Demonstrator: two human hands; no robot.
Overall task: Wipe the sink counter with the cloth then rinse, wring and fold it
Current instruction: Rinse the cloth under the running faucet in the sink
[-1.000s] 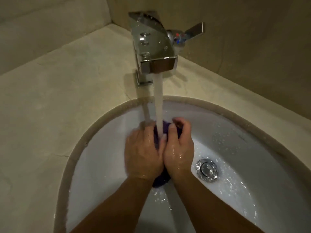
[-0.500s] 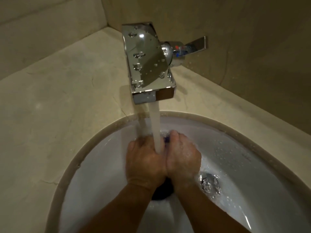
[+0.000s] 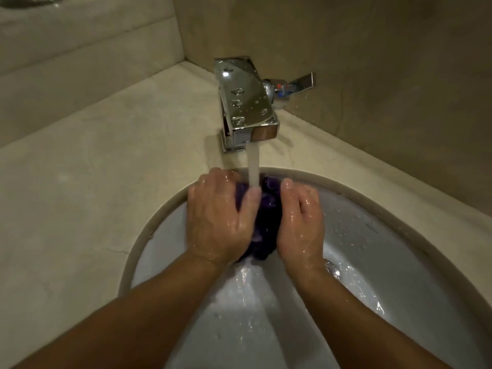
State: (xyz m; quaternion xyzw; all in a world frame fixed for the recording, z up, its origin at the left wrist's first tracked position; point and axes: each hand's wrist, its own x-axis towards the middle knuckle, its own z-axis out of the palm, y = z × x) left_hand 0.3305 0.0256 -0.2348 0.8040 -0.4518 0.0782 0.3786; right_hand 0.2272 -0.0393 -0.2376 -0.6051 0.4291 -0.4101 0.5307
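Holding the purple cloth (image 3: pixel 266 222) bunched betw. both palms, the left hand (image 3: pixel 218 222) and right hand (image 3: pixel 300 225) have fingers curled tight on it, above the sink (image 3: pixel 399 262) basin under the faucet (image 3: pixel 246 102) stream. The water lands partly on the left thumb, so it could splash onto the counter (image 3: pixel 93 182) already wiped, I think. If the wet cloth slips, it may fall twd. the drain.

Both hands are in the sink (image 3: pixel 415 251), pressing a bunched purple cloth (image 3: pixel 266 222) between them; the left hand (image 3: pixel 217 219) grips its left side with the thumb laid over the top, the right hand (image 3: pixel 300 222) cups its right side; both are wet. Water (image 3: pixel 253 166) runs from the chrome tap (image 3: pixel 246 102) onto the cloth and the left thumb, and flows down the basin; the tap stands on the beige table (image 3: pixel 93 182), its lever (image 3: pixel 300 82) pointing right.
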